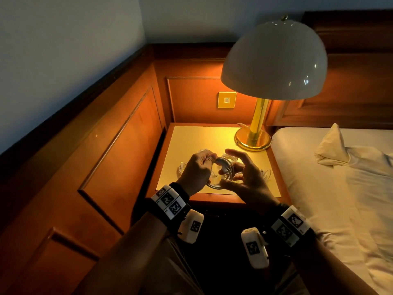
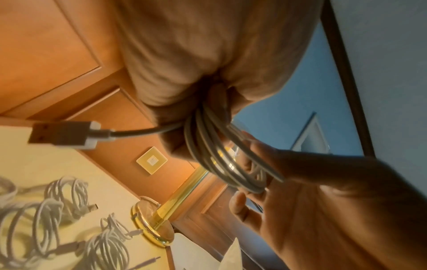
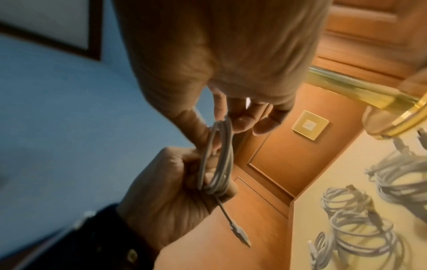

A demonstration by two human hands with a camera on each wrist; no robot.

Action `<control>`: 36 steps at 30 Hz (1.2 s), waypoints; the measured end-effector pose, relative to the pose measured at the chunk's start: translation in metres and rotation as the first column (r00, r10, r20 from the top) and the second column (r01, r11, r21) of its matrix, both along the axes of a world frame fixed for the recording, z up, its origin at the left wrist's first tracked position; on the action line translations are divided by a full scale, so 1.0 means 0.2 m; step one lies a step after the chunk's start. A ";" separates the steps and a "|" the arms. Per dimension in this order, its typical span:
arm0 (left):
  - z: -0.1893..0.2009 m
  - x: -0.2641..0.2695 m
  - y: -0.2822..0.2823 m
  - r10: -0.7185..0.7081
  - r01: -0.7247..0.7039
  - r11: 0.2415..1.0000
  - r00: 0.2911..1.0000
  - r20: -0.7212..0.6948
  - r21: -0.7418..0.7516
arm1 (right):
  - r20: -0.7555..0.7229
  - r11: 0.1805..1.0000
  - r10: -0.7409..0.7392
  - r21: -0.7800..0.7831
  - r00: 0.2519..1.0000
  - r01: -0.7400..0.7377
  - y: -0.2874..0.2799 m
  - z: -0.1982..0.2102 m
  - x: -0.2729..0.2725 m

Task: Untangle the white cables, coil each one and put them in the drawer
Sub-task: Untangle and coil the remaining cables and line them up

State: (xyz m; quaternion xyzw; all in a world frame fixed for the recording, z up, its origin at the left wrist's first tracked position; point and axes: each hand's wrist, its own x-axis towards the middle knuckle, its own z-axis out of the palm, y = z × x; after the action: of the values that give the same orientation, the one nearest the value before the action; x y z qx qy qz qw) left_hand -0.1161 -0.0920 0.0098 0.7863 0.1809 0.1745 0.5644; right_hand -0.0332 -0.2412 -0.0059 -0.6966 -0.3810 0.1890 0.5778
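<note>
Above the front of the nightstand top (image 1: 191,137), my left hand (image 1: 200,167) grips a coil of white cable (image 1: 223,167) in a fist. In the left wrist view a USB plug (image 2: 62,134) sticks out of the fist beside the coil (image 2: 208,146). My right hand (image 1: 238,169) is open, its straight, spread fingers touching the coil's right side. In the right wrist view the coil (image 3: 217,160) runs from the left fist (image 3: 173,182) up to my right thumb, and a thin plug end (image 3: 240,232) hangs below. Several more coiled white cables (image 2: 57,210) (image 3: 358,219) lie on the top. No drawer shows.
A brass lamp (image 1: 255,137) with a white dome shade stands at the back right of the nightstand. A bed (image 1: 340,188) with white sheets adjoins on the right. Wood panelling (image 1: 119,145) closes the left and back, with a wall switch (image 1: 227,100).
</note>
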 end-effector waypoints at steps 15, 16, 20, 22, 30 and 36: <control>-0.04 -0.01 -0.02 -0.159 0.123 0.929 0.984 -0.077 -0.350 | 0.682 0.977 0.028 -0.172 0.731 0.123 0.06 -0.10 0.01; -0.03 -0.01 -0.02 -0.164 0.129 0.922 0.984 -0.068 -0.365 | 0.679 0.974 0.008 -0.170 0.735 0.147 0.06 -0.10 0.02; -0.01 -0.04 -0.03 -0.177 0.142 0.926 0.982 -0.069 -0.351 | 0.633 0.973 -0.131 -0.067 0.763 0.223 0.06 -0.08 0.01; -0.02 -0.06 0.01 -0.212 0.168 0.929 0.972 -0.104 -0.330 | 0.612 0.964 -0.205 -0.010 0.764 0.267 0.05 -0.08 0.02; -0.07 -0.12 0.11 -0.341 0.358 0.926 0.929 -0.145 0.115 | 0.502 0.926 -0.359 0.085 0.787 0.368 0.02 -0.05 0.06; -0.03 -0.09 0.20 0.007 0.035 0.870 0.997 -0.083 0.492 | 0.673 0.969 -0.230 0.090 0.703 0.231 0.00 -0.05 0.07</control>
State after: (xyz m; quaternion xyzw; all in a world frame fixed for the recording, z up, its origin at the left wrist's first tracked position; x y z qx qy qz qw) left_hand -0.1339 -0.0523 0.0040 0.9119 0.1478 0.1782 0.3388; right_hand -0.0191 -0.2419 -0.0163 -0.7595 -0.4752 -0.1517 0.4175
